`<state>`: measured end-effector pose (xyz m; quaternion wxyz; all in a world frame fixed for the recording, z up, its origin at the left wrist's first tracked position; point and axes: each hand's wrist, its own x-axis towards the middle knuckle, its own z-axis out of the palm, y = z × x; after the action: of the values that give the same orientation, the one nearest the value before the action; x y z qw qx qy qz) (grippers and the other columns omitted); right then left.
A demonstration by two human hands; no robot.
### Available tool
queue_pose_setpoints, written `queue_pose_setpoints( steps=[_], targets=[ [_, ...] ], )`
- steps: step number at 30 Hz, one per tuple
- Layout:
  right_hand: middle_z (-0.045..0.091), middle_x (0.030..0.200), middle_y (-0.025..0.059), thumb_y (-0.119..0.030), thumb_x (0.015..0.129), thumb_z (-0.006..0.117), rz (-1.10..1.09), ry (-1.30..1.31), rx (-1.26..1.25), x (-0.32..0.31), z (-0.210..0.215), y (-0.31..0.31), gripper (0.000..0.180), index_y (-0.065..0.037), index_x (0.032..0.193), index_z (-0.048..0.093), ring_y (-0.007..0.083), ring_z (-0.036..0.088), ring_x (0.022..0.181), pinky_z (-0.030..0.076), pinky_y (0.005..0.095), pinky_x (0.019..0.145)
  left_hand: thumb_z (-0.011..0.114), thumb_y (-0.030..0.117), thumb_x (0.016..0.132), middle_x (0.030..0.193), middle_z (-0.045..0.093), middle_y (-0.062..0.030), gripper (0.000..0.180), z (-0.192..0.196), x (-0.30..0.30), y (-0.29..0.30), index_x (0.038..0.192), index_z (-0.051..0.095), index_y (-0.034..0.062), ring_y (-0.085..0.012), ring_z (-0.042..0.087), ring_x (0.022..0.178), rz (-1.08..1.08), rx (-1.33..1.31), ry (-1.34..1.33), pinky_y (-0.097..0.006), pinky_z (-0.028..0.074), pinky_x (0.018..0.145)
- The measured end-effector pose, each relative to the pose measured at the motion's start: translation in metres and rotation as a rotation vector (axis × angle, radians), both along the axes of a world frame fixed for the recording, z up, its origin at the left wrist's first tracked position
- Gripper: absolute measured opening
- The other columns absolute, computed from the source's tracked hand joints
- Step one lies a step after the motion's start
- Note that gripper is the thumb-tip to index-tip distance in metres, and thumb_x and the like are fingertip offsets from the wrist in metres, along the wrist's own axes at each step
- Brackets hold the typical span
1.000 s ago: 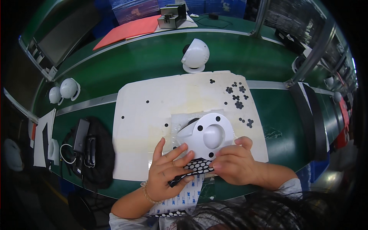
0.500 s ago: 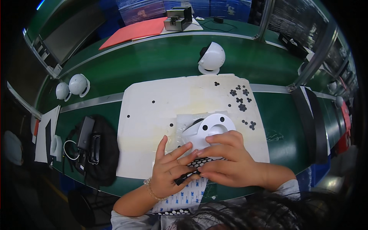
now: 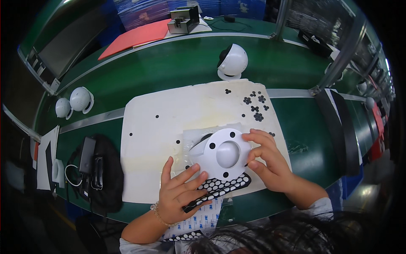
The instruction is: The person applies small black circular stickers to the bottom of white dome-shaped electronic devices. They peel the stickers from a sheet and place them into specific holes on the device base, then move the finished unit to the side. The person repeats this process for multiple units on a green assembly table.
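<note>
Lengthwise, the dotted strip [image 3: 225,187] slants away rightward, pinched by the left grip [image 3: 175,201], right grip [image 3: 272,169] unclear.

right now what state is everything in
white device: tipped, base showing, three black dots visible
left hand: closed on spotted strip
spotted strip: held at left end
right hand: fingers at device rim
far white device: upright on its base
loose black dots: scattered on white board, some clustered

Grey box [image 3: 180,27] near red sheet [image 3: 133,39]
</note>
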<state>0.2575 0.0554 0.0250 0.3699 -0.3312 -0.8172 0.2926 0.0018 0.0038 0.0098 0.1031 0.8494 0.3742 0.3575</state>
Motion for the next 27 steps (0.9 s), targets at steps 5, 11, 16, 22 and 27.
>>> queue_pose_setpoints(
  steps=[5, 11, 16, 22, 27],
  targets=[
    [0.039, 0.13, 0.0146, -0.012, 0.083, 0.055, -0.008, -0.01, -0.007, -0.001, -0.001, 0.002, 0.007, -0.006, 0.087, 0.054, 0.0363, 0.028, 0.122, 0.023, 0.0441, 0.1, 0.076, 0.017, 0.056, 0.112, 0.06, -0.0056, 0.024, -0.001, -0.002, 0.0, 0.076, 0.063, 0.0121, -0.0248, 0.047, 0.117, -0.017, -0.013, 0.014, -0.059, 0.015, 0.101],
    [0.036, 0.132, 0.0148, -0.013, 0.084, 0.054, 0.019, -0.01, -0.025, 0.001, -0.002, 0.004, 0.007, -0.006, 0.087, 0.053, 0.0362, 0.028, 0.123, 0.022, 0.0436, 0.1, 0.075, 0.019, 0.058, 0.111, 0.06, -0.0049, 0.022, -0.003, -0.002, 0.001, 0.075, 0.063, 0.0123, -0.0232, 0.048, 0.115, -0.014, -0.01, 0.017, -0.058, 0.015, 0.101],
    [0.036, 0.132, 0.0146, -0.013, 0.085, 0.054, 0.02, 0.013, -0.061, 0.001, -0.003, 0.004, 0.007, -0.007, 0.087, 0.054, 0.036, 0.027, 0.123, 0.022, 0.0432, 0.1, 0.075, 0.018, 0.059, 0.111, 0.06, -0.0053, 0.021, -0.002, -0.001, 0.0, 0.075, 0.063, 0.0118, -0.0232, 0.048, 0.115, -0.015, -0.009, 0.012, -0.058, 0.015, 0.101],
    [0.039, 0.129, 0.0147, -0.014, 0.082, 0.058, -0.036, -0.039, 0.057, 0.002, -0.004, 0.004, 0.009, -0.007, 0.087, 0.056, 0.0359, 0.032, 0.12, 0.025, 0.0434, 0.099, 0.076, 0.016, 0.058, 0.113, 0.059, -0.0067, 0.022, -0.004, 0.0, 0.001, 0.075, 0.062, 0.0109, -0.0251, 0.046, 0.117, -0.026, 0.002, -0.006, -0.059, 0.015, 0.101],
    [0.046, 0.122, 0.0129, -0.013, 0.077, 0.062, -0.095, -0.181, 0.437, 0.009, -0.011, -0.001, 0.018, -0.008, 0.095, 0.059, 0.0341, 0.041, 0.112, 0.029, 0.0433, 0.094, 0.076, 0.019, 0.061, 0.11, 0.061, -0.0048, 0.02, -0.001, 0.002, -0.001, 0.074, 0.061, 0.0126, -0.022, 0.05, 0.113, 0.01, -0.004, 0.015, -0.056, 0.015, 0.101]
  ],
)
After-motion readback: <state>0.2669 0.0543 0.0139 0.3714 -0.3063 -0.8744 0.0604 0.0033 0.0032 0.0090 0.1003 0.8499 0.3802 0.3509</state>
